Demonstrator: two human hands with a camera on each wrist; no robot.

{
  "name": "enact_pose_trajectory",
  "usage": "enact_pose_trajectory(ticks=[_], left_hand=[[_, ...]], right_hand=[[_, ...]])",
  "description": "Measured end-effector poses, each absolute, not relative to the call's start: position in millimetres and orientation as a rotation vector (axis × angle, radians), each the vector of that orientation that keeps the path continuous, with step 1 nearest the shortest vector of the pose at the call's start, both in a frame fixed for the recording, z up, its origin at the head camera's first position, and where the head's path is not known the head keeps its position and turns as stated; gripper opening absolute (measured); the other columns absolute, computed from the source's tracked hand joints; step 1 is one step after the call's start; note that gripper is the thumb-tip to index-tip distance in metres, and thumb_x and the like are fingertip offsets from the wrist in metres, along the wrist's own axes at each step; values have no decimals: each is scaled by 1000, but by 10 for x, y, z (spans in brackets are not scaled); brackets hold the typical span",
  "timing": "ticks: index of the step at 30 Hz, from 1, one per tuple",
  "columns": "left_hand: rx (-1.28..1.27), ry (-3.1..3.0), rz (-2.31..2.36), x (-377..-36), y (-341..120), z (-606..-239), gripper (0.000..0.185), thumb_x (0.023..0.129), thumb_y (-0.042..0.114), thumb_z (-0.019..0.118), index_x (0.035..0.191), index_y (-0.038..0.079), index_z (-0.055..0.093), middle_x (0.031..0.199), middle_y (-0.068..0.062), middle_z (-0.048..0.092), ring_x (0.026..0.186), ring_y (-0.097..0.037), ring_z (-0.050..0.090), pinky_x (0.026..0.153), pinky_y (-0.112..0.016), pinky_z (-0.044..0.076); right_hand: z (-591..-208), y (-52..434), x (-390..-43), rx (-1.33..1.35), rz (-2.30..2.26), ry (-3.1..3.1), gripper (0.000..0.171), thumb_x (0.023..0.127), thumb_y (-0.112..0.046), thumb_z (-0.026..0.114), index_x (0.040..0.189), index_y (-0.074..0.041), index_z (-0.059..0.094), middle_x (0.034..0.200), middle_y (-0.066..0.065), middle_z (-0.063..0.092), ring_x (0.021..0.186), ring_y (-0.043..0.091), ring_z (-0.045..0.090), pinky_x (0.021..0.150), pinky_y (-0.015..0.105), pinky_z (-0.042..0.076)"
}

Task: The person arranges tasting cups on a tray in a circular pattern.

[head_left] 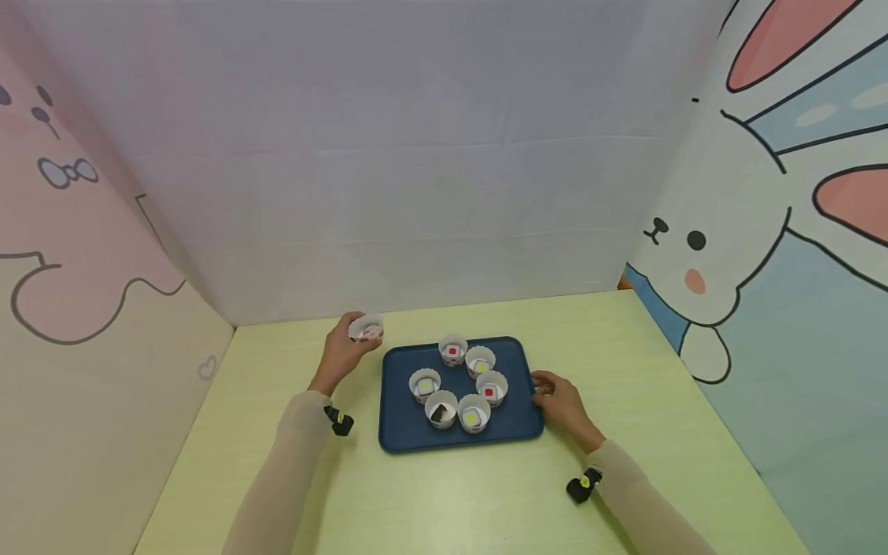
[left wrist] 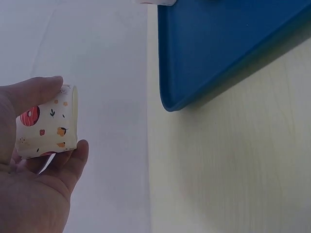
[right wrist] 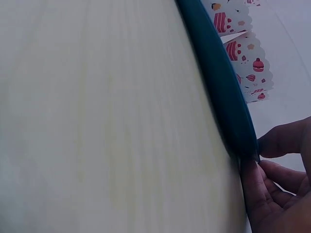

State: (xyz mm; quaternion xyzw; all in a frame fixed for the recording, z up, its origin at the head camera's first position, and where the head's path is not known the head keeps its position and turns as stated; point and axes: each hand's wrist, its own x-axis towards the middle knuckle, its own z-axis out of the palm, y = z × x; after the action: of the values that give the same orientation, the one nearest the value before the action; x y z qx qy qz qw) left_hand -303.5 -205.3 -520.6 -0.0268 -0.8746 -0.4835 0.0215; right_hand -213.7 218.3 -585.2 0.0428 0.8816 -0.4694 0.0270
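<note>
My left hand (head_left: 341,348) grips a white paper baking cup (head_left: 365,327) off the tray's left back corner. In the left wrist view that baking cup (left wrist: 51,124) shows a print of doughnuts and leaves, thumb on one side and fingers on the other. A dark blue tray (head_left: 402,432) carries several similar scalloped cups. Among them are cups with a red-centred piece (head_left: 452,351), a yellow-green-centred piece (head_left: 425,386) and a dark brown piece (head_left: 439,413). At the tray's right edge, my right hand (head_left: 560,399) pinches the rim (right wrist: 243,131) between thumb and fingers.
The tray rests on a pale yellow wooden table (head_left: 444,501). Behind it stands a white cloth wall (head_left: 416,193), with cartoon-printed panels (head_left: 749,254) at both sides. A black wrist camera (head_left: 584,486) sits on each forearm.
</note>
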Motion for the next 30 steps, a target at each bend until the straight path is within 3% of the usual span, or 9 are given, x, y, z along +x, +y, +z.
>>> enact_pose_trajectory(ticks=[12,30], left_hand=[[-279,-2771,-1452,-2987,-1748,-5064,64,86,33,73,140,12,46,122,-16,60,96,-28,61,69,-32,50],[-542,-2841,-1413,-2945,-1303,-5109,55,84,28,75,132,18,51,116,-10,62,91,-26,62,74,-36,52]], right_hand=[[-5859,2187,-2130,127,-1458,2726,47,81,1,61,128,-1,61,113,16,69,92,19,63,75,28,48],[-5857,2181,-2134,131,-1459,2749,47,79,1,62,126,0,63,111,15,70,90,18,62,75,28,47]])
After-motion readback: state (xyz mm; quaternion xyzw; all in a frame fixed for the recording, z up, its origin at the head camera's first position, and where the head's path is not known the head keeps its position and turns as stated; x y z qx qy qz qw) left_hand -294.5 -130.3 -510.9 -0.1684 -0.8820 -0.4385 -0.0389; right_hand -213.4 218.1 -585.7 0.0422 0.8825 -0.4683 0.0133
